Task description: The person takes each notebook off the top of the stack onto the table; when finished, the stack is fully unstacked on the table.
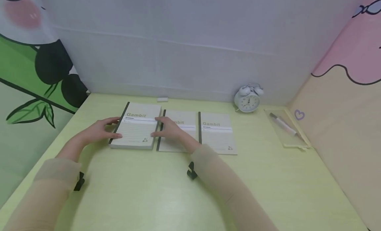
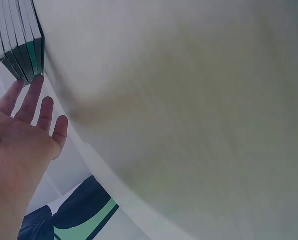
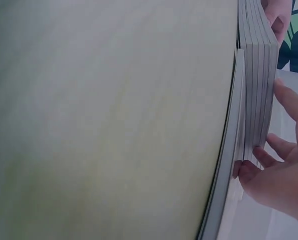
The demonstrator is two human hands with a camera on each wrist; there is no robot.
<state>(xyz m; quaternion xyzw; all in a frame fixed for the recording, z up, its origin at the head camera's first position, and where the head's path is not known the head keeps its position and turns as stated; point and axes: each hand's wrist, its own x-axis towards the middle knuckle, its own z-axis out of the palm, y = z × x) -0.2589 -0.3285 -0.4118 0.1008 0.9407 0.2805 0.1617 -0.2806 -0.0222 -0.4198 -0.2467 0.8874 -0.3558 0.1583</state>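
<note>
A stack of several white notebooks (image 1: 135, 126) with dark spines and "Gambit" on the top cover lies at the left of the table. My left hand (image 1: 96, 131) touches its spine side, the thumb over the edge of the top cover. From the opposite side my right hand (image 1: 172, 130) touches the stack with fingertips and thumb. In the left wrist view the left hand's fingers (image 2: 31, 100) are fairly straight against the stack's edge. The right wrist view has the right fingertips along the layered page edges (image 3: 258, 75). A second notebook (image 1: 189, 118) lies partly under my right forearm.
A third notebook (image 1: 218, 136) lies right of the second. A white alarm clock (image 1: 248, 98) stands at the back, and a small white block (image 1: 162, 99) lies behind the notebooks. At the right is a clear pouch (image 1: 279, 135) with a marker pen (image 1: 282, 124). Walls border the table.
</note>
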